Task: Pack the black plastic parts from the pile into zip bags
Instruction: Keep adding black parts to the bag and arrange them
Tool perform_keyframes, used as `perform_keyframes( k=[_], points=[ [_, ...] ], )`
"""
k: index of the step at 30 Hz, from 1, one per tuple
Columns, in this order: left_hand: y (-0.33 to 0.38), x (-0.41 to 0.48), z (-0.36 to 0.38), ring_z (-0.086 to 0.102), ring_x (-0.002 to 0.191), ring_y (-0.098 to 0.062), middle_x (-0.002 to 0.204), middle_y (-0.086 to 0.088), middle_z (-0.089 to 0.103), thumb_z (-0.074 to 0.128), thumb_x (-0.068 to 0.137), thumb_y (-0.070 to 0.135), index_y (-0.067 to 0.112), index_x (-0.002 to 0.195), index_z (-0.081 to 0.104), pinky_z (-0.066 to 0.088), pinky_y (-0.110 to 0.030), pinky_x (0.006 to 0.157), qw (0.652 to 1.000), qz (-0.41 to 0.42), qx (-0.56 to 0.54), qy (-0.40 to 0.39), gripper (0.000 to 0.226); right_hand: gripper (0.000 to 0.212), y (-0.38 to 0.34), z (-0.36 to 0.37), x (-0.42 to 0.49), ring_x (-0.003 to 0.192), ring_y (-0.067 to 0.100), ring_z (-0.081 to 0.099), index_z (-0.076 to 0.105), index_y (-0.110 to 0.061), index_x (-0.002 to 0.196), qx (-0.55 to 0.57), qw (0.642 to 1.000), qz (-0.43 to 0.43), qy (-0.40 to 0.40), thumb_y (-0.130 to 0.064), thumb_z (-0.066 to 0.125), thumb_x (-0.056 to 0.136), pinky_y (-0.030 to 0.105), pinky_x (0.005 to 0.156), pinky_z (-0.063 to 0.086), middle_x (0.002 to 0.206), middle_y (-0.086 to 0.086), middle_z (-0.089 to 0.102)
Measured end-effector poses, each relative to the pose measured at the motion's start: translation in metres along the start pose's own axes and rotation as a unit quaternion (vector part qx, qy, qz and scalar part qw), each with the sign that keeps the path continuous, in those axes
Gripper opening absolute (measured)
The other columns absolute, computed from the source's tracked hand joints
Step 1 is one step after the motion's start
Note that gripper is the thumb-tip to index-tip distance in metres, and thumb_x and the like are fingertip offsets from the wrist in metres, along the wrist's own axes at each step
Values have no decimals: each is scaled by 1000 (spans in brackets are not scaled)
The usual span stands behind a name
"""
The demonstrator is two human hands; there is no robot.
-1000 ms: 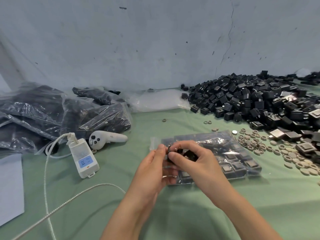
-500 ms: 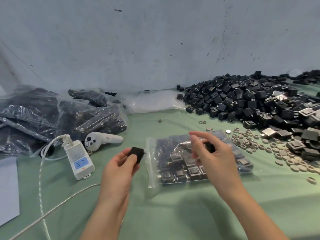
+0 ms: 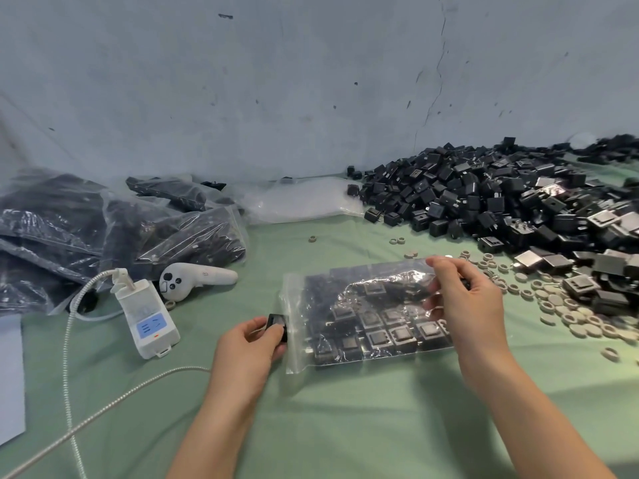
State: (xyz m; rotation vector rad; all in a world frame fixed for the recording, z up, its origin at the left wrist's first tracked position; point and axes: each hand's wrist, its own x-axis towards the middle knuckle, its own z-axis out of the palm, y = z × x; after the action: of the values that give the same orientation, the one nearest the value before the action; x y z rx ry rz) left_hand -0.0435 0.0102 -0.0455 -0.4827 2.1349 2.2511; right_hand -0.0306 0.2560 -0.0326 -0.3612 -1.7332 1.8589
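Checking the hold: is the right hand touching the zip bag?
Touching. In the head view the right hand pinches the raised top film of the zip bag.

A single wide-angle camera sits on the person's head, looking forward and down across the green table (image 3: 345, 426) toward the wall (image 3: 276, 81). It is close: both arms (image 3: 221, 426) enter from the bottom edge, and the bag (image 3: 363, 323) lies mid-frame. Filled bags (image 3: 103, 229) sit to the bag's left, and the pile (image 3: 484, 195) to its right.
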Motion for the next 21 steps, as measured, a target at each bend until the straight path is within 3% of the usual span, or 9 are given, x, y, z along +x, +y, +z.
perform_keyframes(
  k=[5,8,11,13,15,16,18,21],
  points=[
    [2,-3,4,72,99,-22,108,-15,74,59,95,3,-4,122,61,58,-27,85,993,-24,-75,-91,28,14,-2,2,2,50,11,55,73,-21,93,13,1000,10,2,-27,60,97,29,49,43,60,-9,58],
    [0,-5,8,72,101,-24,104,-15,75,56,97,3,-4,116,65,59,-29,87,993,-20,-59,-98,22,15,-3,3,2,50,10,55,73,-22,93,16,1000,9,-2,-27,60,97,25,48,44,59,-11,57],
    [1,-5,11,74,91,-22,98,-18,76,50,98,1,-9,105,69,59,-25,77,994,-15,-38,-100,22,15,-2,4,2,50,9,55,72,-21,93,16,1000,10,-4,-27,60,97,23,46,44,60,-11,57],
    [0,-6,11,74,92,-21,99,-19,75,54,98,9,-15,100,67,58,-30,87,995,-9,-15,-103,27,15,-2,3,2,50,9,55,72,-21,93,15,1000,8,-4,-28,60,97,22,45,45,60,-11,58],
    [-3,-9,10,74,93,-18,88,-9,75,57,96,16,-4,91,72,51,-38,100,994,9,39,-98,26,15,-1,3,2,50,9,56,72,-21,93,18,1000,7,-4,-28,60,96,21,45,45,60,-11,58],
    [-5,-11,10,74,90,-16,83,-2,75,59,95,18,5,88,76,50,-38,99,993,22,65,-95,22,14,-1,2,3,50,9,56,72,-21,93,18,1000,7,-4,-28,60,96,21,44,45,60,-11,58],
    [-7,-12,11,72,85,-12,87,4,77,64,93,18,12,94,76,53,-36,95,992,39,84,-81,13,14,-1,2,3,50,9,56,72,-21,92,14,1000,8,-7,-28,61,96,23,45,45,60,-11,58],
    [-7,-8,12,67,73,-7,91,2,73,69,91,18,11,116,66,54,-25,80,993,29,94,-68,26,13,0,3,1,53,11,56,72,-24,88,-13,1000,-3,-15,-32,63,94,35,50,45,60,-9,59]
  ],
)
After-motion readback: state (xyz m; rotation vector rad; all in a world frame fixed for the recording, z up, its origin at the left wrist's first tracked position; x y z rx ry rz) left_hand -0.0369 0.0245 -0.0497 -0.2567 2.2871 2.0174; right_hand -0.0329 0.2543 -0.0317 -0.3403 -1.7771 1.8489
